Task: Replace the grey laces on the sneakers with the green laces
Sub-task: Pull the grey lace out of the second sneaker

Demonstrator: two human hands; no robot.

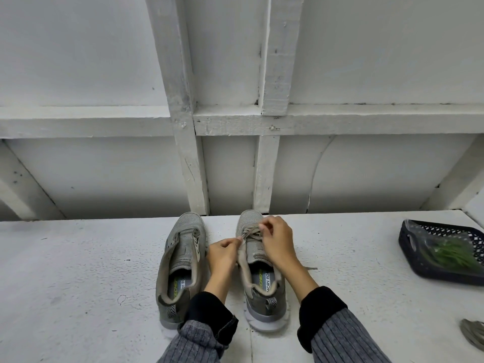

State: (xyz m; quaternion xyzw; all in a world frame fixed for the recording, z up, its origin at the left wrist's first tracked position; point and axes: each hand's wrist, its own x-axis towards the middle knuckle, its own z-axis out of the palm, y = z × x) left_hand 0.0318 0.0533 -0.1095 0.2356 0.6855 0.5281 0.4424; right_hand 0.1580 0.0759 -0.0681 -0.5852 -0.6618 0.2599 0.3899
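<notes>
The grey lace (252, 231) on the right sneaker (259, 263), toe pointed away, is pinched in each grip: left hand (222, 255), right hand (277, 239).

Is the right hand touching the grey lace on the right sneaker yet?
Touching. The head view shows the right hand with fingertips pinching the grey lace over the right sneaker, with no gap between them.

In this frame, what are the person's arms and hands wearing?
Both hands, left hand and right hand, are bare: no gloves, rings or watch visible. Each forearm has a grey ribbed knit sleeve pushed back, with a black inner cuff showing at the wrist.
</notes>
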